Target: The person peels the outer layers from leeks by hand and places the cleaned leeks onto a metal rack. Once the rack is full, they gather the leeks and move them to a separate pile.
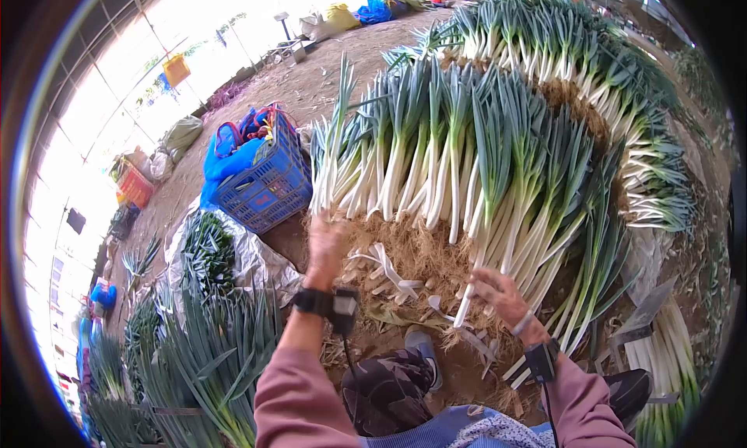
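My left hand (327, 246) is at the root end of an upright leek (336, 148) at the left end of a row; its fingers are blurred and what they grip is unclear. My right hand (498, 292) is curled beside the white stem of a leek (465, 302) whose lower end points toward me; its fingertips touch or lie close to the stem. Between the hands lie tangled roots (420, 250) and peeled white leaf strips (385, 269). The long row of leeks (436, 152) stretches beyond both hands, green tops pointing away.
A blue crate (268, 183) with blue cloth stands left of the row. Green leeks (226, 355) are piled at the lower left by a silvery sheet (253, 253). More leeks (529, 43) lie behind. A bundle of leeks (661, 370) rests in a metal frame at the lower right.
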Action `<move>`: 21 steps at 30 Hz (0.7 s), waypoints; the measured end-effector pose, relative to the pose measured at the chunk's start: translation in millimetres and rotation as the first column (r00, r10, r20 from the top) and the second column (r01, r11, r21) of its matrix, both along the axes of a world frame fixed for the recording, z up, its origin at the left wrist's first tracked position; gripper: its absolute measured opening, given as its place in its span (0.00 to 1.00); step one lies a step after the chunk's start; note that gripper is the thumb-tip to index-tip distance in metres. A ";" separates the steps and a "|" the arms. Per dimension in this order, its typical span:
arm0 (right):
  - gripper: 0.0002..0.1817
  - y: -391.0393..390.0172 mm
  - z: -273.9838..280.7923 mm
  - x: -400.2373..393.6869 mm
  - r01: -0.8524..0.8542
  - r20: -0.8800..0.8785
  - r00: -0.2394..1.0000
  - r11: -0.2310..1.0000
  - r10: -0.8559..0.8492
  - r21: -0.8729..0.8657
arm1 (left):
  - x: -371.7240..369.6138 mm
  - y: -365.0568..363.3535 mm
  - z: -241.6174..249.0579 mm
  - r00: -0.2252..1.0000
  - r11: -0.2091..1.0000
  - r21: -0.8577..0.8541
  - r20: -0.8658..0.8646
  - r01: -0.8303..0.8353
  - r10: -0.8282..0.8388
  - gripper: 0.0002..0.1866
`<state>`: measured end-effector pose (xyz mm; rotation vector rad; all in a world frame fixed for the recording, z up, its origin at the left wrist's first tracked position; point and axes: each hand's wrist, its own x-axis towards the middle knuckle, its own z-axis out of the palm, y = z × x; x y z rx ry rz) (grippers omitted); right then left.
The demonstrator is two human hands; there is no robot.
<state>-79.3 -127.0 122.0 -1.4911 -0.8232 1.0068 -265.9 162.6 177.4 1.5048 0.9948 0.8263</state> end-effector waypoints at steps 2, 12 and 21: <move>0.22 -40.0 -63.4 9.0 0.123 -0.043 0.991 0.990 -0.126 -0.064 | 24.1 -65.4 30.1 0.970 0.977 -0.093 -0.133 0.193 -0.204 0.23; 0.07 -169.6 -197.1 0.8 0.587 -0.154 0.719 0.711 -0.678 -0.388 | 89.3 -287.7 36.2 0.418 0.403 0.113 -0.297 0.908 -0.859 0.20; 0.09 -183.2 -230.1 60.0 0.715 0.040 0.648 0.589 -0.761 -0.377 | 119.8 -310.4 -12.4 0.185 0.118 0.148 -0.623 0.982 -0.760 0.18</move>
